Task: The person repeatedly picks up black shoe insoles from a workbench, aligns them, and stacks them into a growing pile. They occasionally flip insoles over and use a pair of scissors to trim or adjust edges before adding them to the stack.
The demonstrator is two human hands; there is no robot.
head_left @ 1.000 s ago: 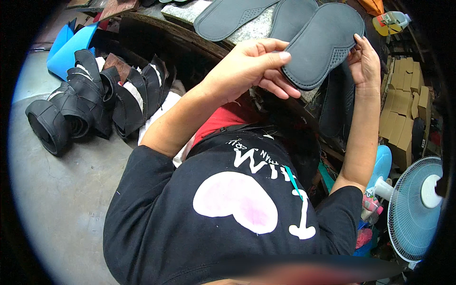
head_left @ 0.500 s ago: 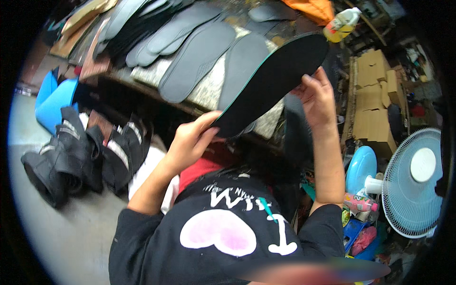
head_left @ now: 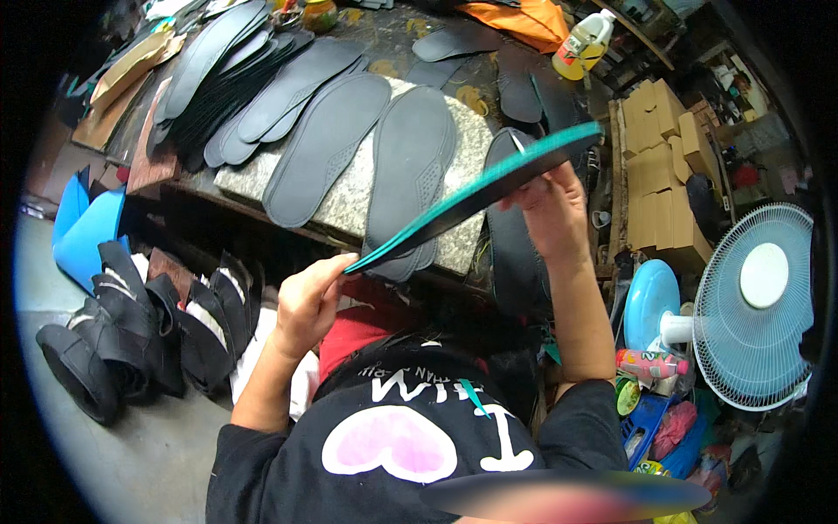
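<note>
1. My left hand (head_left: 307, 301) pinches the near tip of a dark sole with a green edge (head_left: 476, 194); it is held edge-on above the stone slab (head_left: 349, 196).
2. My right hand (head_left: 552, 205) grips its far end, fingers curled.
3. Brown cardboard boxes (head_left: 659, 166) are stacked to the right; a yellow-white bottle (head_left: 583, 42) stands beyond them.

The held sole (head_left: 476, 194) spans diagonally between both hands, barring the way to the stone slab (head_left: 471, 144). At 12 o'clock, grey soles (head_left: 327, 144) crowd the bench. At 3 o'clock stand cardboard boxes (head_left: 659, 166) and a fan (head_left: 755, 306). Open floor (head_left: 113, 454) lies at 8 o'clock, past the black shoe uppers (head_left: 131, 336).
</note>
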